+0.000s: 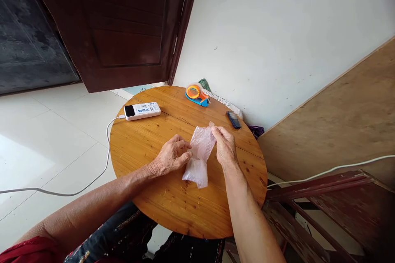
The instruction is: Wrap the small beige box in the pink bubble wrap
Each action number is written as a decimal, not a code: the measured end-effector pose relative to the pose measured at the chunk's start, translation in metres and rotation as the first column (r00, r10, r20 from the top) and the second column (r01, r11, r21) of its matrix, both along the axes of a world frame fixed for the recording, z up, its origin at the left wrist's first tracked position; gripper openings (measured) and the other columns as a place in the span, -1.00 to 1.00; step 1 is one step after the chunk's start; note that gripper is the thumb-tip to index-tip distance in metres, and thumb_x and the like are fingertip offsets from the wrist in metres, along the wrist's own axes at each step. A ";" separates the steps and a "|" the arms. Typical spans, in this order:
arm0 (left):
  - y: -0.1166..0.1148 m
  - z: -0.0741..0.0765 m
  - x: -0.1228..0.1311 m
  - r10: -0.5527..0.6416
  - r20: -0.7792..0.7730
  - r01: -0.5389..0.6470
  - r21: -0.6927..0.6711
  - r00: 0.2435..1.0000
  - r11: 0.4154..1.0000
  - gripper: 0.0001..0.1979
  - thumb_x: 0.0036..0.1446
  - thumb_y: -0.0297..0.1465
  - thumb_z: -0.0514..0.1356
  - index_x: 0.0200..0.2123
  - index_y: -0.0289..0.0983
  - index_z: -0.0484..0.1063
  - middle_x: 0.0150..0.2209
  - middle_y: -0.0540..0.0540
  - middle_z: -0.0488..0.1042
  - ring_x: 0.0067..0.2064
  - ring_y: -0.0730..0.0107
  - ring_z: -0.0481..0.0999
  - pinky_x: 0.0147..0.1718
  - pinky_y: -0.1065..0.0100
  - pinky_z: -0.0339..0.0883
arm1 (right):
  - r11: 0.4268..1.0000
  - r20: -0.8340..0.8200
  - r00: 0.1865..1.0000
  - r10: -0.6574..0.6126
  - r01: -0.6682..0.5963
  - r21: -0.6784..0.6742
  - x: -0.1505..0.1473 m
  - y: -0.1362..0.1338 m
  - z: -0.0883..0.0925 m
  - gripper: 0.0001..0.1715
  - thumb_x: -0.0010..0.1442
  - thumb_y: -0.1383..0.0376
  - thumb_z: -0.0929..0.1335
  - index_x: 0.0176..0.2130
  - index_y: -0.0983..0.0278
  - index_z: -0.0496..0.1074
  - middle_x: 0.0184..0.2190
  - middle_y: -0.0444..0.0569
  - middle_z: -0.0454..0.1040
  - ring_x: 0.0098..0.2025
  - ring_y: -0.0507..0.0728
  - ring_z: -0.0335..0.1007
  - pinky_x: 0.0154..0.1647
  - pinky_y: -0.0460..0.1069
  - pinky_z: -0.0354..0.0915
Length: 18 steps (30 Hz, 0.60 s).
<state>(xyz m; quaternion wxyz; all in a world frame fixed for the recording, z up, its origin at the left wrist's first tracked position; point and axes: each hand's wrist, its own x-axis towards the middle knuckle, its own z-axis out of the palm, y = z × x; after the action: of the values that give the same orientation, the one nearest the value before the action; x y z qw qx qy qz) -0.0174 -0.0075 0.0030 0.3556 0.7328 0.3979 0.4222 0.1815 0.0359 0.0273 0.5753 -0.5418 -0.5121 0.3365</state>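
A small clear bubble-wrap bag [199, 156] lies on the round wooden table [160, 201], tinted pink. My left hand [171, 158] rests beside it on the left, thumb and fingers pinched on its left edge. My right hand [225, 146] pinches the bag's upper right corner and lifts that end slightly off the wood. Whether anything is inside the bag I cannot make out.
A white power bank [142, 111] with a white cable [61, 191] lies at the table's far left. An orange and blue tape dispenser [196, 93] and a dark small device [233, 120] sit at the far edge by the wall. A dark wooden frame [324, 197] stands to the right.
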 end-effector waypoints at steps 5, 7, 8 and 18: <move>0.004 -0.009 0.002 0.007 0.007 -0.007 -0.011 1.000 1.000 -0.81 0.08 -0.37 0.20 -0.26 -0.30 0.57 -0.08 -0.19 0.43 -0.07 0.21 0.47 -0.01 0.20 0.38 | 0.979 0.039 0.979 -0.200 0.199 0.035 0.013 -0.007 -0.009 -0.53 0.05 -0.07 0.40 -0.25 0.26 0.46 -0.35 -0.06 0.52 -0.36 0.07 0.37 -0.38 -0.06 0.23; 0.004 -0.011 0.002 0.005 0.003 -0.005 -0.031 1.000 1.000 -0.81 0.08 -0.39 0.19 -0.26 -0.29 0.58 -0.07 -0.19 0.43 -0.01 0.17 0.47 0.05 0.17 0.35 | 0.984 0.059 0.982 -0.179 0.177 0.032 0.018 -0.014 -0.006 -0.58 0.06 -0.04 0.40 -0.32 0.25 0.44 -0.45 -0.11 0.47 -0.44 0.04 0.35 -0.44 -0.08 0.20; 0.005 -0.011 0.001 0.009 0.001 -0.009 -0.053 1.000 0.999 -0.80 0.07 -0.40 0.19 -0.26 -0.29 0.58 -0.05 -0.20 0.43 0.00 0.17 0.47 0.04 0.18 0.35 | 0.993 0.068 0.991 -0.118 0.118 0.005 0.019 -0.017 -0.004 -0.60 0.06 -0.04 0.39 -0.36 0.24 0.42 -0.51 -0.14 0.44 -0.49 0.03 0.32 -0.49 -0.08 0.17; 0.042 0.020 0.009 -0.043 -0.091 0.016 -0.284 0.995 0.959 -0.83 -0.06 -0.41 0.20 -0.38 -0.27 0.59 -0.24 -0.10 0.53 -0.16 0.25 0.48 -0.19 0.34 0.36 | 1.000 0.376 0.927 0.000 0.010 -0.024 0.004 -0.023 -0.005 -0.59 0.03 -0.08 0.38 -0.42 0.21 0.37 -0.49 -0.11 0.45 -0.46 0.09 0.33 -0.37 -0.01 0.24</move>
<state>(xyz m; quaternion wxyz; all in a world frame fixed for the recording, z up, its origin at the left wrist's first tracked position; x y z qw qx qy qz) -0.0081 0.0349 0.0227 0.4433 0.6999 0.4598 0.3197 0.1855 0.0130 0.0222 0.4604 -0.6048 -0.6071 0.2316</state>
